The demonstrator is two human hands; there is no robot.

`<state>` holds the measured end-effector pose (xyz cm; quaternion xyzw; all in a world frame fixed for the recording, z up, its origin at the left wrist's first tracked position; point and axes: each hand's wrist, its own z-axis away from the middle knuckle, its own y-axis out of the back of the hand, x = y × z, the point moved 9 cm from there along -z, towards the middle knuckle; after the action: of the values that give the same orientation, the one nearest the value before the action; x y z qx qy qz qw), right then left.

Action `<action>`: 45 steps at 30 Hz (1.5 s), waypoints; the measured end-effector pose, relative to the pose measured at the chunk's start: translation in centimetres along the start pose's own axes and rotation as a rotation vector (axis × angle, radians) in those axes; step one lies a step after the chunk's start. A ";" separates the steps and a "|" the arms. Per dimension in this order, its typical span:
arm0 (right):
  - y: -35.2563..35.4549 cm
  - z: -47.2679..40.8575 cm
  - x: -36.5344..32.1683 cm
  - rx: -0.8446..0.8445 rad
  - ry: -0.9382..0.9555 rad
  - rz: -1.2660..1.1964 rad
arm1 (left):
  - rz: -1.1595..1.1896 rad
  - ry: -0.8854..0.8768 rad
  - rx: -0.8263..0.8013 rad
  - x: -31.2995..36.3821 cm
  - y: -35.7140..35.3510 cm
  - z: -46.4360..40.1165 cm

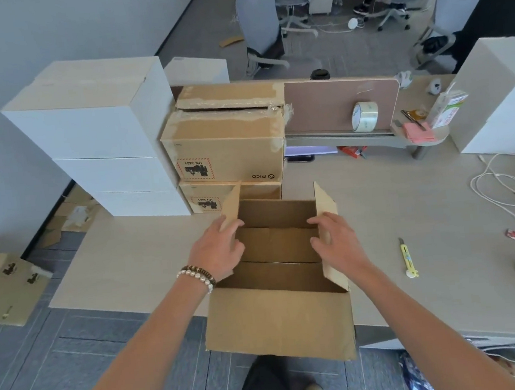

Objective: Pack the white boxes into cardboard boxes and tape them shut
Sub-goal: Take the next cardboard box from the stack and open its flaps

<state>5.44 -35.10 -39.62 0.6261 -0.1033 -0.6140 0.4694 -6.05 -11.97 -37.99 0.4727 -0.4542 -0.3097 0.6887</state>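
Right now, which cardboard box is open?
The front cardboard box, between both hands, flaps up. The two stacked boxes behind are closed.

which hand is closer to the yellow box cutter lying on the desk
Right. The right hand grips the open cardboard box's right flap, the side facing the yellow box cutter. The left hand holds the left flap, across the box from it.

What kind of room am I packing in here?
Most likely an office used as a makeshift packing spot: swivel office chairs on carpet, a desk with a divider panel, and stacked white boxes.
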 end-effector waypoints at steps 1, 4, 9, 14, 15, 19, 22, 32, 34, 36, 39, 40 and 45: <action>0.8 0.3 0.3 0.006 -0.002 -0.032 | -0.006 0.007 0.016 -0.4 0.6 0.2; 3.1 0.8 1.3 0.041 -0.019 -0.082 | -0.041 0.040 0.028 -2.2 2.2 0.4; 6.4 1.5 4.4 0.108 -0.138 -0.126 | -0.081 0.154 -0.022 -6.8 2.3 -0.1; 7.3 1.2 9.6 0.131 -0.233 0.027 | -0.312 0.230 -0.055 -10.9 0.1 -1.3; 6.9 1.1 10.8 0.129 -0.263 0.102 | -0.346 0.271 -0.066 -11.6 -0.5 -1.4; 4.3 1.1 13.5 0.064 -0.357 0.502 | -0.343 0.341 -0.146 -11.8 -3.4 -1.8; 1.5 0.2 12.8 0.006 -0.352 0.577 | -0.211 0.308 -0.194 -10.3 -5.8 -2.9; -3.8 -3.2 10.5 0.008 -0.437 0.286 | -0.076 0.370 -0.198 -7.8 -9.6 -5.6; -4.4 -3.6 10.1 0.031 -0.442 0.338 | -0.107 0.375 -0.163 -7.9 -9.6 -5.9; -4.6 -3.7 9.9 0.061 -0.443 0.377 | -0.097 0.376 -0.138 -8.1 -9.8 -6.0; -4.7 -4.1 10.4 0.075 -0.422 0.391 | -0.008 0.367 -0.116 -8.3 -10.3 -6.0; -4.8 -4.3 10.7 0.070 -0.417 0.378 | 0.024 0.365 -0.112 -8.3 -10.5 -6.1; -5.0 -5.9 11.3 0.040 -0.401 0.296 | 0.098 0.365 -0.094 -8.2 -10.5 -6.7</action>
<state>10.81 -37.69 -51.94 0.4789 -0.2970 -0.6485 0.5118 -3.15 -6.27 -51.42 0.4658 -0.3294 -0.2059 0.7950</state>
